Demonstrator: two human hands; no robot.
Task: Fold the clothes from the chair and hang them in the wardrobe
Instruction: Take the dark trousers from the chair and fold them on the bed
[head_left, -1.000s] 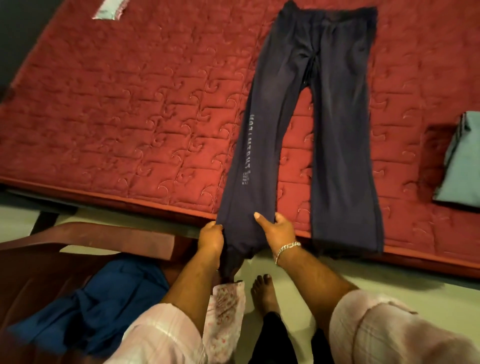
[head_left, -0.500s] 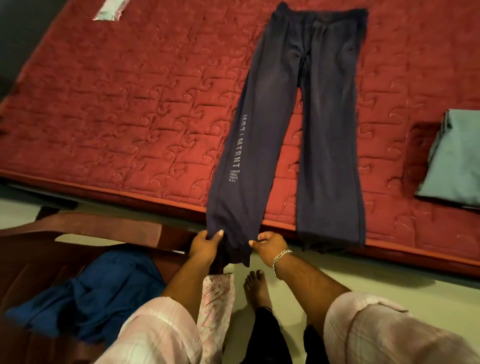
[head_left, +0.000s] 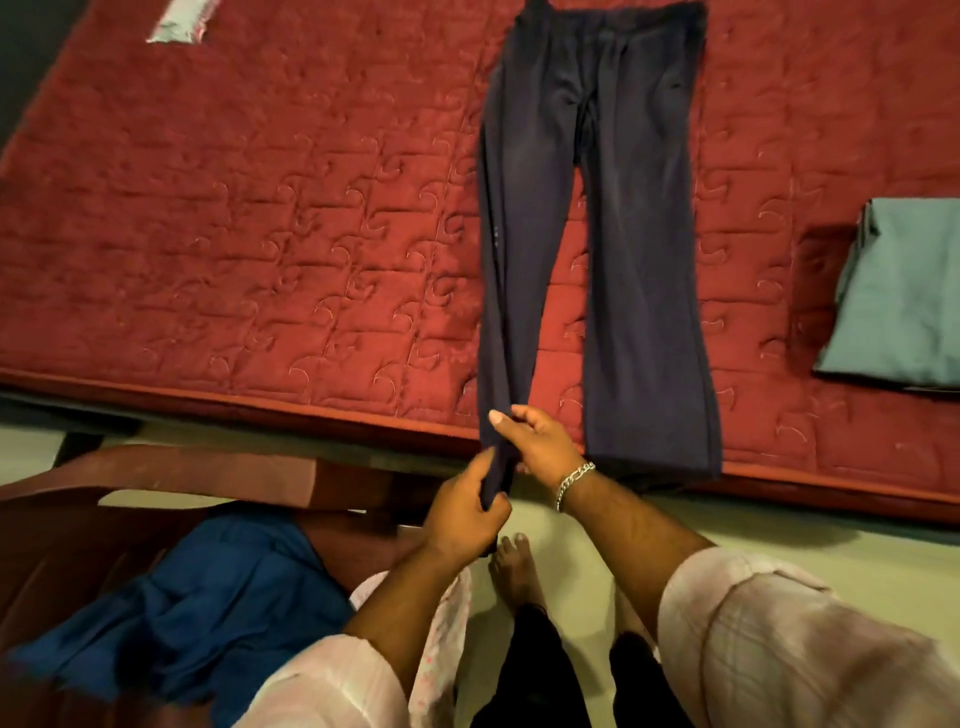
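The waistband of the dark navy track pants (head_left: 597, 218) runs off the top edge, and the hem of their left leg is bunched out of sight inside both fists. The left hand (head_left: 462, 512) grips that gathered hem from below; the right hand (head_left: 537, 441), with a chain bracelet (head_left: 574, 480) at the wrist, pinches the same leg just above it. The pants lie flat on a red quilted mattress (head_left: 260, 234) stitched in curling patterns, their right leg smooth to the edge. A folded grey-green cloth (head_left: 904, 296) is cut off at right. A brown plastic chair (head_left: 171, 475) holds crumpled blue fabric (head_left: 208, 608) over pale floor (head_left: 805, 525).
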